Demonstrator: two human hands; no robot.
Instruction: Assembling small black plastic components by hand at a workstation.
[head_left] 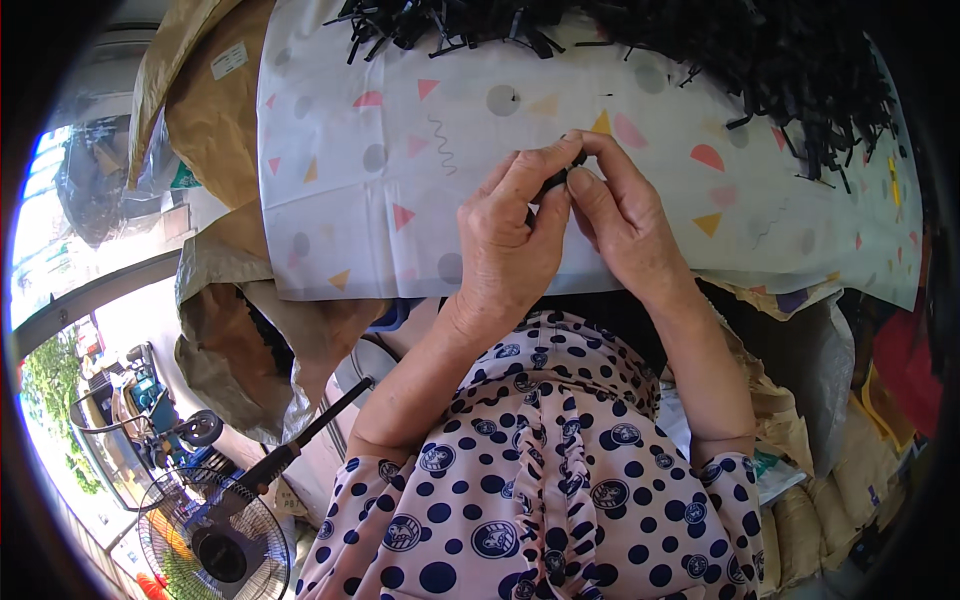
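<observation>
Shape-printed tablecloth (335, 225) is lying below while I'm pinching one small black piece (548, 187), seemingly unfinished, between left hand (512, 228) and right hand (632, 220), black strips (790, 70) beyond showing unclear progress.

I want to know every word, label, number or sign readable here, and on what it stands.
No text reads clearly.
White label on brown paper bag: too small to read.
Round emblems on patterned shirt: any lettering too small.
Marks beside the fan: too blurred.
Small black piece being held: no text visible.
</observation>
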